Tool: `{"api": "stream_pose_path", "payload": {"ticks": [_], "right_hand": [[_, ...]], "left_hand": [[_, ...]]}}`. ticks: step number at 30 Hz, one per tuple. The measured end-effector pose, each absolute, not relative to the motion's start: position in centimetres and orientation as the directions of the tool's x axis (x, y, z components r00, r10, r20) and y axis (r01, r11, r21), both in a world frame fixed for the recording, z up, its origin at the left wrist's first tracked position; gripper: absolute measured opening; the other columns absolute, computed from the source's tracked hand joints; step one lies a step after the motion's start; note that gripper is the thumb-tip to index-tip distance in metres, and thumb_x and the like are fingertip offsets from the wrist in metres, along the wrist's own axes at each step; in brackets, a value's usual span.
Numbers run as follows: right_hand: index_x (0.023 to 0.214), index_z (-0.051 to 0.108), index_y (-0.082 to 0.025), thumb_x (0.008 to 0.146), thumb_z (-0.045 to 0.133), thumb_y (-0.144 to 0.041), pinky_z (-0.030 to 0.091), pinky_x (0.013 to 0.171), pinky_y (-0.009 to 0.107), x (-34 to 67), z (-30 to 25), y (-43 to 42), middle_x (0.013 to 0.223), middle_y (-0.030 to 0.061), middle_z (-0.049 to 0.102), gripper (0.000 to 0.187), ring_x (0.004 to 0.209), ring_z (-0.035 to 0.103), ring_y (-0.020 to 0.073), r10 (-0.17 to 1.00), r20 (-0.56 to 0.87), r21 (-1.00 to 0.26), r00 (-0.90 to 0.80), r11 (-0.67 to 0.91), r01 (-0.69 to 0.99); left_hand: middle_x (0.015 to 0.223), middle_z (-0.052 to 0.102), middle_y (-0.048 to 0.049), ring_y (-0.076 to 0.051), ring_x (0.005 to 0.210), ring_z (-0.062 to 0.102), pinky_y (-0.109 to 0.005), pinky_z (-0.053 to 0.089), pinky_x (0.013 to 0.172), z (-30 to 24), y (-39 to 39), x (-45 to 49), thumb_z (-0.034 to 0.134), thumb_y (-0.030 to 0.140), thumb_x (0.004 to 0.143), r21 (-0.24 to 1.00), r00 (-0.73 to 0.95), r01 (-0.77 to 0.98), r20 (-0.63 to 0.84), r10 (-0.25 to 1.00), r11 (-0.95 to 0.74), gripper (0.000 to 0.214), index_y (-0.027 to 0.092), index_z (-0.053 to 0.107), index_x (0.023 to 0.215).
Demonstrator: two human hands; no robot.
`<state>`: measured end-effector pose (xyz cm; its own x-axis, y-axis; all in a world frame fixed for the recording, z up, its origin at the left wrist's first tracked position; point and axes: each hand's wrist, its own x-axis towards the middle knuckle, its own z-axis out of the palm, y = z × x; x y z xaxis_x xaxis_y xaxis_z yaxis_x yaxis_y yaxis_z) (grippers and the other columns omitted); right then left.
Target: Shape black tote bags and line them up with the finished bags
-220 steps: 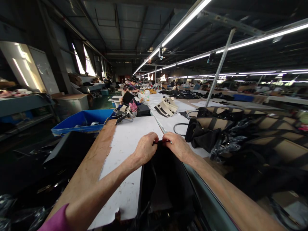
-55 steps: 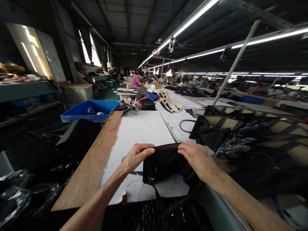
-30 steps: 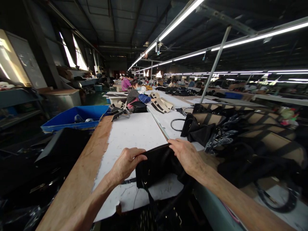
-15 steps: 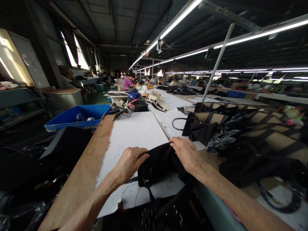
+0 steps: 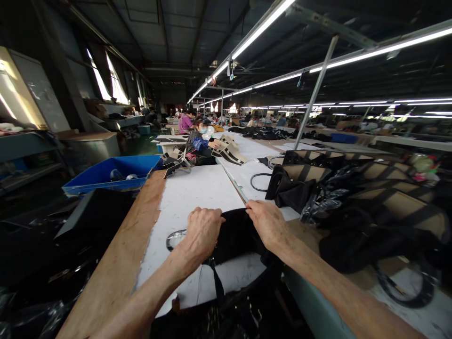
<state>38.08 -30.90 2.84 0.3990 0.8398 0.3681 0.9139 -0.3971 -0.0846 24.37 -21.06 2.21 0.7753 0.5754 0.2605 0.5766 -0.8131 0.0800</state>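
Strip lights run the length of a long workshop hall, and a blue bin [image 5: 106, 175] sits off the left side of the table [image 5: 137, 235]. A white sheet [image 5: 197, 190] covers the tabletop and is ragged along its near edge. At that near end the left hand [image 5: 203, 231] has its grip curled closed over the top edge of a black bag [image 5: 235, 233]. The right hand [image 5: 266, 222], just beside it, pinches the same edge between thumb and fingers. The bag lies at the table's near edge, its lower part hanging off toward the person, with a thin strap [image 5: 215, 285] dangling below.

The strap could catch on the ragged sheet or the table edge if the bag is pulled. The overhanging weight could also drag the fabric out of either grip. Further right, a heap of dark bags [image 5: 353, 221] lies near, and a sideways sweep could tangle with it.
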Motion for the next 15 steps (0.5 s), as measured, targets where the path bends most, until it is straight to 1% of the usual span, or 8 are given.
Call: {"api": "stream_pose_path", "payload": {"ticks": [2,4,6,8,9,12,15], "right_hand": [[0.075,0.055,-0.020,0.082,0.043,-0.017,0.027,0.056,0.023,38.2,2.9,-30.9,0.072,0.0012,0.061,0.015,0.066,0.053,0.0131,0.831,0.375,-0.057,0.411,-0.422,0.905],[0.074,0.055,-0.020,0.082,0.043,-0.017,0.027,0.056,0.024,38.4,3.0,-30.9,0.071,0.0010,0.061,0.015,0.066,0.054,0.0131,0.821,0.371,-0.053,0.435,-0.448,0.892],[0.073,0.055,-0.020,0.081,0.043,-0.018,0.027,0.056,0.024,38.7,3.1,-30.9,0.071,0.0011,0.060,0.015,0.066,0.054,0.0131,0.814,0.359,-0.057,0.457,-0.470,0.881],[0.074,0.056,-0.020,0.082,0.042,-0.018,0.027,0.056,0.024,38.8,3.3,-30.9,0.072,0.0014,0.061,0.016,0.066,0.054,0.0131,0.810,0.345,-0.056,0.475,-0.487,0.872],[0.075,0.056,-0.020,0.082,0.042,-0.018,0.027,0.056,0.024,38.8,3.3,-30.9,0.073,0.0017,0.061,0.016,0.067,0.054,0.0131,0.809,0.339,-0.054,0.480,-0.493,0.868],[0.076,0.057,-0.020,0.083,0.040,-0.018,0.027,0.057,0.025,38.7,3.4,-31.0,0.074,0.0022,0.062,0.018,0.068,0.054,0.0134,0.813,0.324,-0.057,0.484,-0.494,0.868],[0.076,0.057,-0.020,0.082,0.040,-0.018,0.028,0.056,0.024,38.7,3.4,-31.2,0.074,0.0017,0.062,0.019,0.069,0.055,0.0138,0.820,0.331,-0.079,0.467,-0.469,0.880]], "left_hand": [[0.072,0.064,-0.0080,-0.021,0.069,0.059,-0.030,0.039,0.061,2.6,-20.6,25.8,0.039,0.028,0.081,0.072,0.802,0.553,0.222,0.554,-0.830,0.024,0.018,0.060,0.076],[0.074,0.064,-0.0083,-0.021,0.071,0.059,-0.030,0.040,0.061,2.8,-20.0,27.1,0.041,0.027,0.079,0.074,0.838,0.502,0.205,0.506,-0.862,0.022,0.018,0.061,0.077],[0.077,0.064,-0.0075,-0.022,0.074,0.059,-0.029,0.041,0.062,3.0,-19.6,28.1,0.047,0.033,0.076,0.095,0.884,0.421,0.181,0.431,-0.902,0.021,0.019,0.062,0.079],[0.077,0.064,-0.0068,-0.023,0.076,0.058,-0.029,0.041,0.062,3.2,-19.3,28.8,0.052,0.040,0.071,0.119,0.920,0.338,0.168,0.354,-0.934,0.025,0.019,0.062,0.081],[0.077,0.064,-0.0067,-0.023,0.077,0.058,-0.029,0.042,0.062,3.2,-19.2,29.1,0.052,0.041,0.070,0.125,0.930,0.311,0.166,0.328,-0.942,0.026,0.019,0.063,0.081],[0.074,0.065,-0.0055,-0.021,0.074,0.058,-0.028,0.042,0.062,3.4,-19.2,29.9,0.049,0.034,0.073,0.153,0.940,0.264,0.179,0.290,-0.952,0.022,0.019,0.064,0.080],[0.077,0.066,-0.0024,-0.017,0.073,0.058,-0.024,0.041,0.062,3.6,-19.0,30.9,0.049,0.030,0.074,0.243,0.965,0.151,0.173,0.197,-0.958,0.020,0.021,0.064,0.083]]}}
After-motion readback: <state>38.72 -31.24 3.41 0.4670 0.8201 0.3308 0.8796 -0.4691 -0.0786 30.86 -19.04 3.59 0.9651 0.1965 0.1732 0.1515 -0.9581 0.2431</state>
